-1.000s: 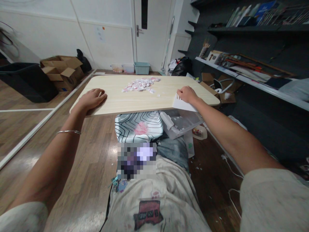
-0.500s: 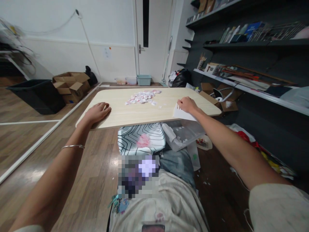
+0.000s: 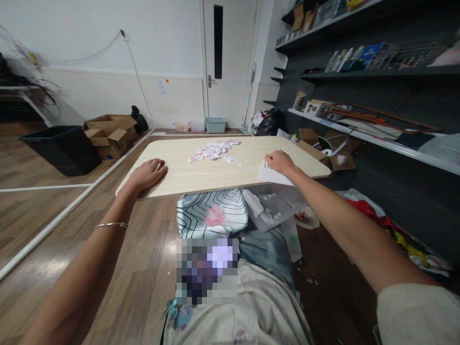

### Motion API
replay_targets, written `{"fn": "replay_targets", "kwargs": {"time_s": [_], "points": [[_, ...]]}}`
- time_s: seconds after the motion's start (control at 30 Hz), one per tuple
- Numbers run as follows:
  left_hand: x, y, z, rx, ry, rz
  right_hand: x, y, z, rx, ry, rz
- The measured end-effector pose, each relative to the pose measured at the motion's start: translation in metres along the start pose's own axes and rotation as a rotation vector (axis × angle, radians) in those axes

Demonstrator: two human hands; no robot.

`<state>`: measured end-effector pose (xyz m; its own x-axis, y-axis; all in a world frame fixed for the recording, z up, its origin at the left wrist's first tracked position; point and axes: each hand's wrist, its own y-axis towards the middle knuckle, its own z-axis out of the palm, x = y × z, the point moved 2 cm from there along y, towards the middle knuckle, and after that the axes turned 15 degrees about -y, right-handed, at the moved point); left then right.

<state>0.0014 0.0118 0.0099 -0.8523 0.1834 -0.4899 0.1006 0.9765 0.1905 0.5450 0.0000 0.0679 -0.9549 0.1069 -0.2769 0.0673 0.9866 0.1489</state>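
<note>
My left hand (image 3: 148,174) rests at the left side of the pale wooden tabletop (image 3: 208,176), its fingers lying loosely apart with nothing in them. Near the front right edge, my right hand (image 3: 280,162) is closed over the top of a white sheet of paper (image 3: 273,177); the fingertips are partly hidden. Beyond and between both hands lies a spread pile of small white and pinkish paper scraps (image 3: 214,150). One stray scrap (image 3: 239,165) sits apart from it, toward my right hand.
Below the table's front edge are a patterned cushion-like item (image 3: 196,211) and a clear plastic bin (image 3: 271,211) with scraps inside. A black trash bin (image 3: 63,153) and cardboard boxes (image 3: 109,139) stand left. Shelves (image 3: 362,72) line the right wall.
The whole view has shifted slightly, so everything appears a little lower. Both hands keep their places on the table, and the paper stays under my right hand.
</note>
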Motion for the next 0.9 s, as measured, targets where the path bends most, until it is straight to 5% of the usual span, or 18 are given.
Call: {"fn": "replay_targets", "kwargs": {"time_s": [0.9], "points": [[0.007, 0.003, 0.001, 0.014, 0.013, -0.025, -0.003, 0.003, 0.007, -0.024, 0.083, 0.073]]}}
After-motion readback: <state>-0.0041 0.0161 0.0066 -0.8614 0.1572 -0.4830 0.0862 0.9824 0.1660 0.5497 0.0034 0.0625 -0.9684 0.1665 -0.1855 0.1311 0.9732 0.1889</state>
